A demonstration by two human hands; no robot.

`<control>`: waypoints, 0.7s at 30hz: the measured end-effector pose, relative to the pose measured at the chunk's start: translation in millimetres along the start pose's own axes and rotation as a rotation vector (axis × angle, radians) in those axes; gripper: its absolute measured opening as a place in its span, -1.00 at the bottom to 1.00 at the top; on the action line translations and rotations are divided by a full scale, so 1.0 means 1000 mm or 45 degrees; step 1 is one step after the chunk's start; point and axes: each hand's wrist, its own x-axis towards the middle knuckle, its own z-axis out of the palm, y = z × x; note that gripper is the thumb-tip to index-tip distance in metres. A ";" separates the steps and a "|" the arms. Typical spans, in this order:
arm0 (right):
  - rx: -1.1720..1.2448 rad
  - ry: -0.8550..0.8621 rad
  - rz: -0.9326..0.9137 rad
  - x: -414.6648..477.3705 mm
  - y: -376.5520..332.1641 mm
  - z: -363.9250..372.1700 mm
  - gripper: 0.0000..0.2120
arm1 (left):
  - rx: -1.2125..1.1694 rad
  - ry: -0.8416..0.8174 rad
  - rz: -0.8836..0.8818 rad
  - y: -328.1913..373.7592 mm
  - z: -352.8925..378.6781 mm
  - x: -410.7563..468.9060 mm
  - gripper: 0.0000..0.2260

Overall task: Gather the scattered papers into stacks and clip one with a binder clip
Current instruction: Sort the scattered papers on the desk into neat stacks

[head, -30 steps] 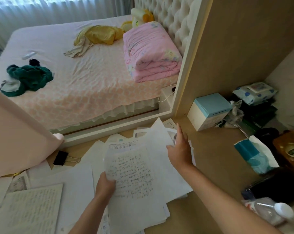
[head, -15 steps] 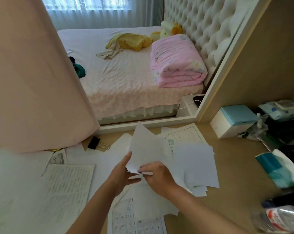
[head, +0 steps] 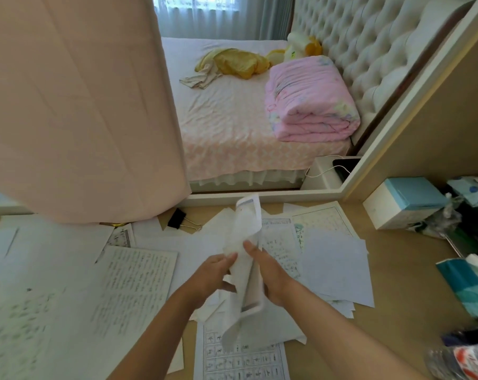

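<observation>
Holding a curled bundle of white paper sheets (head: 244, 231) up off the pale wooden desktop (head: 397, 311) w/ both hands, dead centre of my view. Left hand (head: 213, 275) has its fingers curled round the bundle's left edge, gripping it. Right hand (head: 273, 275) lies along the right face w/ fingers near straight and the thumb hidden behind paper, so I can't tell if it pinches or only presses. Bundle's long axis runs approx 12-to-6: top end toward the bed, bottom corner drooping over a printed grid worksheet (head: 240, 360) at 6. The relation that matters, imo: the black metal binder clip w/ wire handles (head: 177, 218) sits on the desk at approx 10 o'clock from the left fingertips, apart from them, w/ nothing on top of it and its handles pointing toward 4. Left hand is the nearer one. But the bundle isn't squared and plenty of loose sheets lie flat, e.g. a handwritten lined sheet (head: 133, 283) at 9 and a blank white sheet (head: 339, 270) at 3 over more printed pages. So I judge gathering is at an early stage and clipping isn't due yet. In the way: a hanging pink fabric panel (head: 81, 105) comes down to desk level just beside the clip at its 9 and could snag a reach. Clutter at 2–5, well apart from the hands: a white box w/ teal lid (head: 397, 204), a teal tissue pack (head: 465, 286), a clear plastic bottle (head: 463, 363).
</observation>
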 end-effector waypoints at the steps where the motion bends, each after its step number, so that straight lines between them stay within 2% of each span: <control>1: 0.081 -0.005 0.000 0.002 -0.004 0.000 -0.44 | -0.049 -0.007 -0.004 0.003 0.001 0.000 -0.69; 4: 0.131 0.130 0.052 0.004 -0.010 -0.010 -0.56 | -0.144 0.214 0.018 0.013 -0.001 0.004 -0.75; 8: -0.257 0.415 0.072 0.002 0.004 -0.043 -0.66 | -0.087 0.578 -0.051 0.028 -0.015 0.011 -0.72; 10: -0.395 0.475 0.131 -0.002 0.018 -0.062 -0.65 | -0.060 0.633 -0.093 0.034 -0.020 0.019 -0.70; 14: -0.507 0.438 0.253 -0.009 0.040 -0.090 -0.61 | -0.099 0.498 -0.193 0.042 0.006 0.045 -0.75; 16: -0.397 0.436 0.243 -0.009 0.043 -0.097 -0.60 | -0.074 0.383 -0.260 0.035 0.030 0.060 -0.74; 18: -0.207 0.440 0.224 -0.011 0.043 -0.102 -0.73 | -0.086 0.280 -0.338 0.022 0.054 0.072 -0.71; 21: -0.097 0.399 0.202 -0.010 0.040 -0.109 -0.51 | -0.317 0.163 -0.387 0.001 0.079 0.088 -0.69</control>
